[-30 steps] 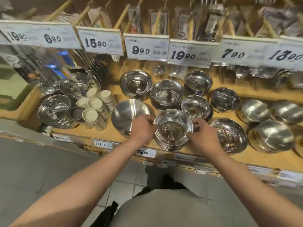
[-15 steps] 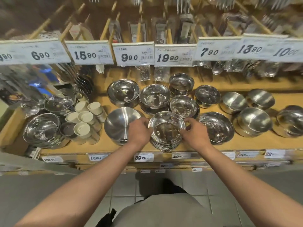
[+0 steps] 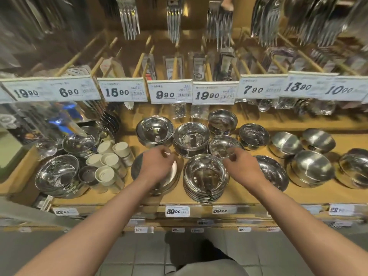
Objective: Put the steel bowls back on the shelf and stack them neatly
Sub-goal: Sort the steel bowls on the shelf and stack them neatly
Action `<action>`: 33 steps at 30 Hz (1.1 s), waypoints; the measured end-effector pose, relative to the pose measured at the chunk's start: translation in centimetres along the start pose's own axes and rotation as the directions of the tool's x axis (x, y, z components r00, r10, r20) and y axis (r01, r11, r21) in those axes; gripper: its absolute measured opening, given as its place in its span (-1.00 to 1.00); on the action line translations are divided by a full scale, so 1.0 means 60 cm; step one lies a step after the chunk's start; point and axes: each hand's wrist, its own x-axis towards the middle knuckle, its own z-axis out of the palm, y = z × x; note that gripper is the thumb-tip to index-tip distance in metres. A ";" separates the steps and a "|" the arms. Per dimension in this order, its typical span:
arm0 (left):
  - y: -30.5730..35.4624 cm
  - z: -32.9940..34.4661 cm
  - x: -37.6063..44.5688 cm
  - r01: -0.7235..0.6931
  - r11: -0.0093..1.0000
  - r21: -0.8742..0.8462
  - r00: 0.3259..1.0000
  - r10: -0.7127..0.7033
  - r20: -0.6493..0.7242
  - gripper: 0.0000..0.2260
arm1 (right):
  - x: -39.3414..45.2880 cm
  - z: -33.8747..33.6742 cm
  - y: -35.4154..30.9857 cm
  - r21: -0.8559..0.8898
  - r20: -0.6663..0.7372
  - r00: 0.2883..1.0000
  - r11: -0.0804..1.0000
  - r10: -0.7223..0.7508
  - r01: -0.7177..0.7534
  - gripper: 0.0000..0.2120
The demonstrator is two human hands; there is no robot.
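Steel bowls, far left (image 3: 57, 175): a shiny stack on the wooden shelf (image 3: 249, 196), lower left of the frame.
White cups (image 3: 108, 162): a small group just right of that stack, some lying tilted.
Flat steel bowl (image 3: 139, 168): left of centre, partly hidden under the left hand.
Left hand (image 3: 157, 166): above the flat steel bowl; fingers loosely curled, and I cannot tell if they touch it. It holds nothing that I can see.
Front stack of bowls (image 3: 205, 176): centre of the frame, near the shelf front edge, between the two hands; the bowls sit one inside another, quite even.
Back stacks (image 3: 191, 139): four more shiny stacks behind, middle of the frame.
Right hand (image 3: 243, 168): just right of the front stack; fingers curled, tips near the rim of the stack and of a smaller bowl (image 3: 223, 146) behind. Contact is not clear.
Shallow bowl (image 3: 274, 173): right of the right hand, partly covered by the wrist.
Matte bowls (image 3: 312, 168): right side of the frame, several apart from each other.
Price tags (image 3: 171, 91): a row across the upper middle.
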 end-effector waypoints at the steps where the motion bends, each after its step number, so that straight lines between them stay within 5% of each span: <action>1: -0.001 -0.010 0.007 0.005 1.000 -0.007 1.000 -0.005 -0.010 -0.95 | 0.012 -0.003 -0.006 0.023 0.001 1.000 1.000 0.002 -0.002 -0.74; 7: -0.023 -0.052 0.026 0.097 0.985 -0.145 0.992 -0.107 -0.060 -0.92 | 0.114 -0.001 -0.033 0.067 0.075 0.997 0.998 0.014 -0.019 -0.54; 13: -0.042 -0.066 0.028 0.198 0.955 -0.220 0.968 -0.226 -0.112 -0.90 | 0.197 0.042 -0.037 0.081 0.237 0.971 0.995 0.029 -0.050 -0.81; 17: -0.055 -0.067 0.040 0.234 0.935 -0.265 0.954 -0.273 -0.124 -0.86 | 0.222 0.065 -0.037 0.008 0.223 0.974 1.000 0.024 -0.026 -0.75; 30: -0.074 -0.092 0.146 0.172 0.980 -0.096 0.976 -0.183 -0.117 -0.87 | 0.206 0.046 -0.064 0.211 0.121 0.985 0.967 0.119 -0.143 -0.74; 33: -0.084 -0.094 0.189 0.144 0.989 0.023 0.983 -0.141 -0.122 -0.87 | 0.182 0.028 -0.064 0.407 0.129 0.976 0.888 0.176 -0.214 -0.73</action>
